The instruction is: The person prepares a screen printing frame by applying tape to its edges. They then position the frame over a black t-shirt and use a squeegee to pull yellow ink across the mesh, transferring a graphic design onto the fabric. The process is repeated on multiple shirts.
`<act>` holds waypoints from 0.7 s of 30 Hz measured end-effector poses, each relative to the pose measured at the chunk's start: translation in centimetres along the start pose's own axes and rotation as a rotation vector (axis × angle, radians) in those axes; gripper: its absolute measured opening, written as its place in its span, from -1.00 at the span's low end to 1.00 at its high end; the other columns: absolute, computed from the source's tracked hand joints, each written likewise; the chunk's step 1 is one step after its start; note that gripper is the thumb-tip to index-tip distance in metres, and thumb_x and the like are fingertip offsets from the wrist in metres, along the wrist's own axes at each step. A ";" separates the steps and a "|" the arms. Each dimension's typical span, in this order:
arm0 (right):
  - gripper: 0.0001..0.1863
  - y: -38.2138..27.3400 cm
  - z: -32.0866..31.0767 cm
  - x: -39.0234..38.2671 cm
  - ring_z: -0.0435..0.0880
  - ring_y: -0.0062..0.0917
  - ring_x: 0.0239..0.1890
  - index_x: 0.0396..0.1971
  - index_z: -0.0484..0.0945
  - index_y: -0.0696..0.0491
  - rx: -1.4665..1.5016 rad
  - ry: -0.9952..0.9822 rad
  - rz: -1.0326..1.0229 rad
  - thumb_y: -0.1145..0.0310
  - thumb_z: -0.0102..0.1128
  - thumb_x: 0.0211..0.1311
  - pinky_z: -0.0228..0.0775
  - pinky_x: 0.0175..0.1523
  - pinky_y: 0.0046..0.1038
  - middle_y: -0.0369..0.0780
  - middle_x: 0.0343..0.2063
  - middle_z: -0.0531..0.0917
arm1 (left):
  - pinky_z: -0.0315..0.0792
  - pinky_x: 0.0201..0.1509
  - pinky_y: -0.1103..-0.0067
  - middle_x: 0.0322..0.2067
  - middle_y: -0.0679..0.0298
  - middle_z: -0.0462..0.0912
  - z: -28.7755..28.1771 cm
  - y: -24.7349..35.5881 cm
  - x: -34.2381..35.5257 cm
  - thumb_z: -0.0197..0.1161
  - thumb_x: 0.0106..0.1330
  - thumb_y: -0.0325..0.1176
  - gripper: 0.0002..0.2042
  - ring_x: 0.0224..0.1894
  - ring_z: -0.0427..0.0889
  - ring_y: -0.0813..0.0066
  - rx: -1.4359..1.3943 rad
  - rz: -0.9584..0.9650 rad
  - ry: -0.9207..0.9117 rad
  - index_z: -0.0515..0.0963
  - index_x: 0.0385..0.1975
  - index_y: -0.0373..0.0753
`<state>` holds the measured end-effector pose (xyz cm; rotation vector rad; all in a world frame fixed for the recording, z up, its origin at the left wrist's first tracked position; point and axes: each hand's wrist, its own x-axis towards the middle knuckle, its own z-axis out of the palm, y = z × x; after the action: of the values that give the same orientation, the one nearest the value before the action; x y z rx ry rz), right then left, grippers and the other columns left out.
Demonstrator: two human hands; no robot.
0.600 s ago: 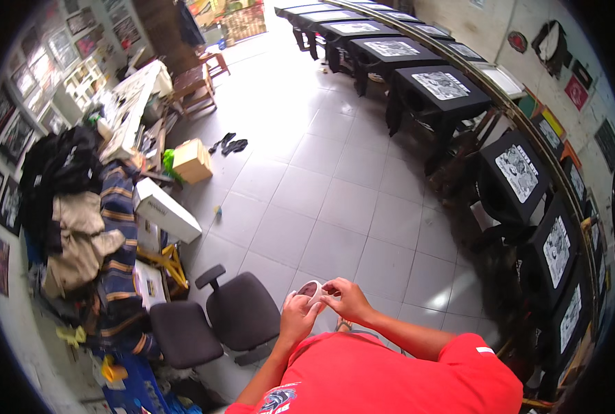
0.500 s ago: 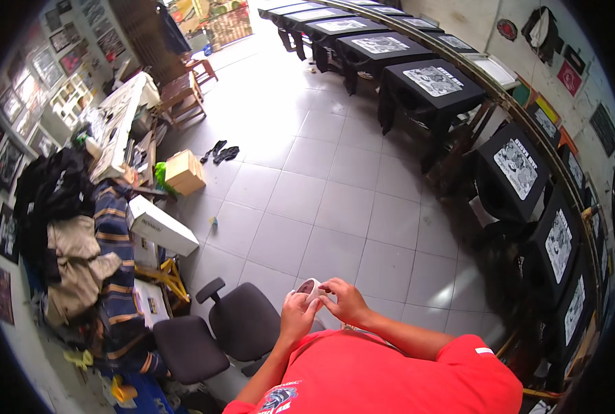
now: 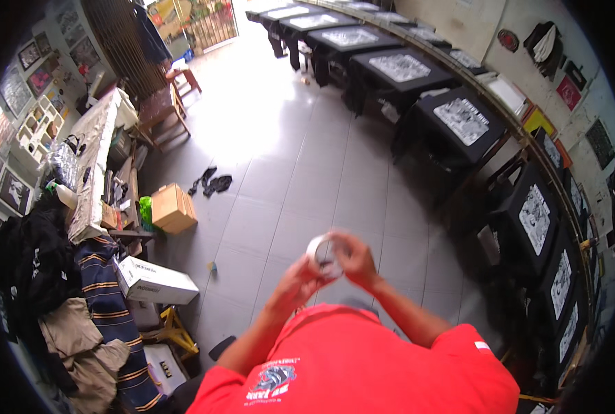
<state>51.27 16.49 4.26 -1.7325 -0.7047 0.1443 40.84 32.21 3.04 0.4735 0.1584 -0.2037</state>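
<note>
Out in front of my red shirt, both hands hold a roll of white tape, its open ring tipped toward me. My left hand grips the lower left of the roll, with the fingers bent against it. On the other side, my right hand has its fingers curled at the top and right rim; they are partly smeared by motion. Whether a loose end of tape is pulled off cannot be made out.
Black printed shirts lie stretched on a curved row of boards along the right. At left stand a white box, a cardboard box and a cluttered bench. Dark sandals or cloth lie on the tiled floor.
My hands and the tape roll have risen farther out from my body, and the roll has turned. My viewpoint has shifted forward; the office chair has mostly slid out of sight behind me.
</note>
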 end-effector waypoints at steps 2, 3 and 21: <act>-0.68 2.8 1.1 5.9 0.62 -0.54 -0.07 0.04 0.51 0.18 0.230 0.130 0.187 0.53 0.05 0.30 0.45 0.06 -0.52 -0.18 -0.07 0.64 | 0.38 0.24 0.26 0.12 0.09 0.43 -0.5 5.3 4.9 -0.03 0.47 -0.21 -0.54 0.15 0.49 0.29 0.176 -0.006 -0.035 0.20 0.27 -0.32; -0.68 2.8 1.4 9.3 0.62 -0.56 -0.06 0.04 0.50 0.18 0.331 0.184 0.249 0.55 -0.02 0.31 0.45 0.08 -0.53 -0.19 -0.09 0.64 | 0.39 0.22 0.31 0.14 0.13 0.43 0.2 7.8 6.9 0.04 0.44 -0.27 -0.53 0.13 0.50 0.35 0.273 -0.005 -0.016 0.20 0.28 -0.32; -0.33 11.1 18.2 62.5 0.52 -0.29 0.15 0.25 0.28 0.13 -0.010 -0.468 -0.004 0.25 0.32 0.19 0.43 0.14 -0.24 -0.04 0.15 0.47 | 0.19 0.28 0.11 -0.22 0.17 0.61 -16.0 45.8 33.0 0.26 0.17 -0.44 -0.83 0.10 0.45 0.14 1.948 0.618 0.722 0.57 -0.23 -0.23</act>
<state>97.83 63.31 5.40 -1.7213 -1.0475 0.5569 81.62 74.33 2.40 2.4943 0.4900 0.5461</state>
